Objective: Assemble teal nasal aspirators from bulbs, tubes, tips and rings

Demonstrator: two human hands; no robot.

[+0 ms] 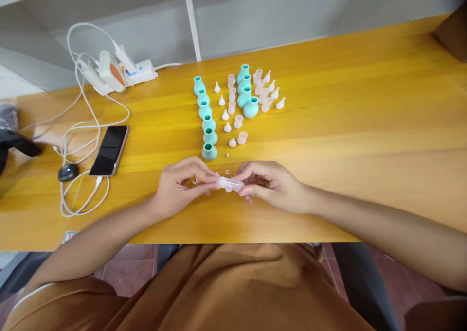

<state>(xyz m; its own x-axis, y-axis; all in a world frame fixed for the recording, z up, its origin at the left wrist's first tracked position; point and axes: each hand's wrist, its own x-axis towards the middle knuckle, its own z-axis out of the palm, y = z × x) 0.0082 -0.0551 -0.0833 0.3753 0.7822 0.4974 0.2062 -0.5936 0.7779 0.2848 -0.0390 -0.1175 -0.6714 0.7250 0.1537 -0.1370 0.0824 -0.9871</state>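
Low centre of the head view, both forearms angle inward over the table (365,127). The left hand (180,185) and right hand (270,185) meet, fingertips pinching a clear tube (229,183) between them, below teal bulbs (208,127).

A glossy yellow wooden table (365,102) spans the view, sheened by soft light. Behind it stands a pale grey wall (273,15) with a white upright post (191,20). Reddish floor tiles (127,268) show beneath.
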